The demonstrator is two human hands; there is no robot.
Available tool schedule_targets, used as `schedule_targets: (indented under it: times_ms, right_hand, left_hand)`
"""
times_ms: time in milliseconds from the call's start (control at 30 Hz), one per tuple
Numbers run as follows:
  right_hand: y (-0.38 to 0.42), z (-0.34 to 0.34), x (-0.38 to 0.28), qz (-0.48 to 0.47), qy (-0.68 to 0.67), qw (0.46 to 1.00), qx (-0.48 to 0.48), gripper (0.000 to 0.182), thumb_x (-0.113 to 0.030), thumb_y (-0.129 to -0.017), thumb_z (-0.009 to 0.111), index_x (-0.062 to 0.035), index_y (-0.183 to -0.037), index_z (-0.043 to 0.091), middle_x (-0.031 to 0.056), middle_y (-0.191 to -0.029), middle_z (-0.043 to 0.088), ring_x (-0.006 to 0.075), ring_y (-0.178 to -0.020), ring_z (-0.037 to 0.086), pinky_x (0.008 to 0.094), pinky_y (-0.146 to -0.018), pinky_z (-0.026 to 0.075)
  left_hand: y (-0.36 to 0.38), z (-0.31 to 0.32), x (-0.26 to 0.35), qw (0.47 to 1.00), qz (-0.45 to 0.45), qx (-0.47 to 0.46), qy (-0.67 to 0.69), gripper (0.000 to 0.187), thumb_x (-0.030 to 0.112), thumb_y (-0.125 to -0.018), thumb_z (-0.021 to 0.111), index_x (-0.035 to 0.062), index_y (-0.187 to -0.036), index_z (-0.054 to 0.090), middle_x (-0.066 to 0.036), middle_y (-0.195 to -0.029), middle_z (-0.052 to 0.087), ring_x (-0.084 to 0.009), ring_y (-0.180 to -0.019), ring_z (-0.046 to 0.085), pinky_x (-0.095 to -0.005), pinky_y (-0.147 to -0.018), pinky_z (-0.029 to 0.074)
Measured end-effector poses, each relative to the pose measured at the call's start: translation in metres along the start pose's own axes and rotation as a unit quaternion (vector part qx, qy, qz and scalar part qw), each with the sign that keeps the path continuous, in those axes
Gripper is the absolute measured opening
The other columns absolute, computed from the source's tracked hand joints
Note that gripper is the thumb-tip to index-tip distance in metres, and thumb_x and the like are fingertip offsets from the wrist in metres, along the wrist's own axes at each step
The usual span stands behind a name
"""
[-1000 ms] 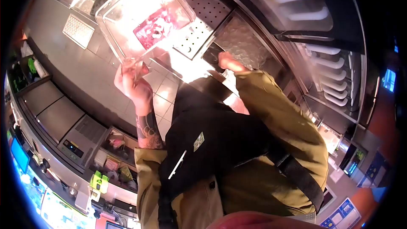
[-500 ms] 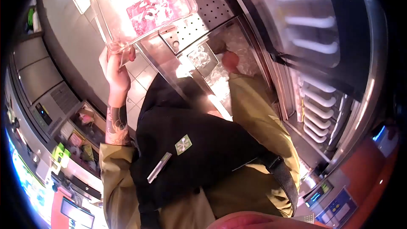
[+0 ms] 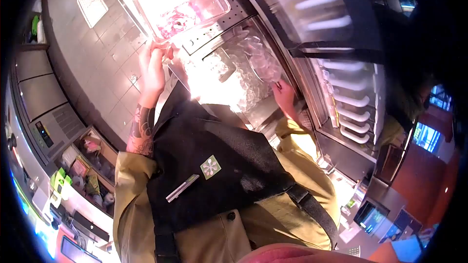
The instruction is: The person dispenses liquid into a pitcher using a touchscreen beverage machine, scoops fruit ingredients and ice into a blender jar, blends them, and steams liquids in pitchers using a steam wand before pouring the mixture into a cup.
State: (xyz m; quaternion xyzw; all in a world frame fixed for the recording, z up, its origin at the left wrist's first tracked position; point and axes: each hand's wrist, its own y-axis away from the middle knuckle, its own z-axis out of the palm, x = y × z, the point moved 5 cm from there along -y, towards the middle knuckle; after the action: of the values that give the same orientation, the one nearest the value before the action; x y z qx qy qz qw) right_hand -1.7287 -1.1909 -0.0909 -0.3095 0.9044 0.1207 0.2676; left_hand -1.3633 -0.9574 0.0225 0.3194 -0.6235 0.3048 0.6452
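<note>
My left hand (image 3: 153, 68) is closed on the near left corner of a clear plastic tub (image 3: 213, 18). Something pink and red, perhaps a bag or label, shows in the tub; glare hides its detail. Over the ice bin, my right hand (image 3: 285, 96) grips a clear ice scoop (image 3: 265, 65) that looks heaped with ice. Loose ice (image 3: 241, 90) lies below and beside the scoop. A small clear container (image 3: 219, 63) sits at the left part of the bin, partly washed out by bright light.
Beside the bin is a perforated metal counter (image 3: 239, 4). On the right, several white curved handles (image 3: 353, 117) line an upright unit beneath a clear lid (image 3: 312, 5). Tiled floor (image 3: 109, 44) lies to the left, with a white grate (image 3: 92, 5).
My right hand has come up out of the bin's depth, and the scoop with ice is now plainly visible. In view, the tub and my left hand sit slightly farther right and higher.
</note>
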Motion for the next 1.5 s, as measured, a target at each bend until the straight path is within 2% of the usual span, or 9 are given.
schedule_targets:
  times_ms: [100, 300, 500, 833, 900, 1000, 1167, 1367, 1500]
  right_hand:
    - [0.007, -0.063, -0.036, -0.014, -0.013, 0.999, -0.026, 0.02, -0.019, -0.08, 0.065, -0.0024, -0.089, 0.062, 0.0168, -0.065, 0.056, 0.0313, -0.056, 0.055, 0.0357, -0.052, 0.041]
    - [-0.02, -0.163, -0.169, -0.009, -0.032, 0.994, -0.107, 0.022, -0.014, -0.081, 0.065, -0.0001, -0.097, 0.062, 0.0047, -0.059, 0.049, 0.0068, -0.058, 0.04, 0.0277, -0.053, 0.037]
    - [-0.071, -0.175, -0.302, -0.17, 0.044, 0.964, -0.199, 0.025, -0.015, -0.083, 0.063, 0.0016, -0.101, 0.061, 0.022, -0.082, 0.062, 0.0222, -0.068, 0.063, 0.0335, -0.063, 0.046]
    - [-0.038, -0.139, -0.152, 0.046, 0.168, 0.961, -0.214, 0.027, -0.019, -0.081, 0.064, -0.0004, -0.101, 0.063, 0.0115, -0.081, 0.065, 0.0126, -0.077, 0.06, 0.0285, -0.071, 0.047]
    - [-0.034, -0.064, -0.055, 0.209, 0.147, 0.921, -0.296, 0.03, -0.029, -0.078, 0.066, -0.0036, -0.093, 0.065, 0.0154, -0.076, 0.065, 0.0243, -0.071, 0.065, 0.0366, -0.065, 0.05]
    - [-0.048, 0.047, 0.033, 0.067, 0.344, 0.907, -0.233, 0.029, -0.032, -0.075, 0.066, -0.0073, -0.09, 0.066, 0.0151, -0.074, 0.065, 0.0325, -0.068, 0.064, 0.0431, -0.061, 0.049]
    - [-0.092, 0.152, 0.024, 0.075, 0.257, 0.947, -0.177, 0.03, -0.033, -0.074, 0.066, -0.0078, -0.089, 0.066, 0.0148, -0.075, 0.065, 0.0339, -0.069, 0.063, 0.0438, -0.061, 0.049]
    - [-0.091, 0.162, 0.041, 0.036, 0.185, 0.977, -0.097, 0.03, -0.034, -0.072, 0.066, -0.0085, -0.088, 0.066, 0.0143, -0.076, 0.065, 0.0355, -0.07, 0.063, 0.0446, -0.061, 0.049]
    - [-0.058, 0.104, 0.046, 0.043, 0.06, 0.996, -0.052, 0.026, -0.028, -0.072, 0.068, -0.0058, -0.085, 0.064, 0.0137, -0.068, 0.063, 0.0344, -0.063, 0.061, 0.0413, -0.056, 0.045]
  left_hand:
    - [0.01, 0.01, -0.009, 0.999, 0.001, 0.014, 0.038, 0.024, 0.016, -0.085, 0.04, -0.001, -0.088, 0.056, -0.004, -0.075, 0.056, -0.0132, -0.074, 0.051, -0.0273, -0.072, 0.04]
    - [0.031, 0.027, -0.024, 0.981, 0.026, -0.083, 0.176, 0.023, 0.02, -0.094, 0.044, 0.001, -0.101, 0.054, -0.007, -0.096, 0.056, -0.0134, -0.09, 0.051, -0.0272, -0.085, 0.037]
    - [0.03, 0.025, -0.021, 0.992, 0.005, -0.091, 0.083, 0.019, 0.017, -0.094, 0.047, 0.0016, -0.102, 0.053, 0.0, -0.085, 0.055, -0.0062, -0.076, 0.047, -0.0228, -0.068, 0.04]
    - [-0.015, 0.003, -0.003, 0.995, 0.069, -0.071, 0.005, 0.02, 0.015, -0.093, 0.044, -0.0012, -0.102, 0.051, -0.009, -0.085, 0.057, -0.0135, -0.085, 0.052, -0.0277, -0.081, 0.04]
    - [-0.016, 0.002, 0.0, 0.996, 0.064, -0.059, -0.023, 0.023, 0.015, -0.095, 0.037, -0.002, -0.102, 0.051, -0.011, -0.089, 0.058, -0.0176, -0.088, 0.054, -0.0294, -0.082, 0.039]
    - [0.011, 0.007, 0.008, 0.993, 0.08, -0.039, -0.074, 0.029, 0.019, -0.096, 0.034, -0.0029, -0.102, 0.05, -0.013, -0.091, 0.057, -0.0223, -0.086, 0.055, -0.0312, -0.08, 0.041]
    - [0.001, -0.02, 0.009, 0.994, 0.062, -0.058, -0.063, 0.035, 0.025, -0.095, 0.035, -0.0033, -0.112, 0.047, -0.014, -0.093, 0.057, -0.0226, -0.087, 0.055, -0.0327, -0.082, 0.041]
    - [0.033, -0.02, 0.003, 0.997, 0.013, -0.043, -0.055, 0.044, 0.034, -0.095, 0.032, -0.0037, -0.111, 0.047, -0.009, -0.09, 0.052, -0.0167, -0.081, 0.051, -0.0303, -0.076, 0.04]
    - [0.055, -0.012, 0.002, 0.994, -0.01, -0.093, -0.054, 0.041, 0.023, -0.094, 0.038, -0.006, -0.124, 0.041, -0.017, -0.113, 0.053, -0.0276, -0.103, 0.052, -0.0342, -0.091, 0.038]
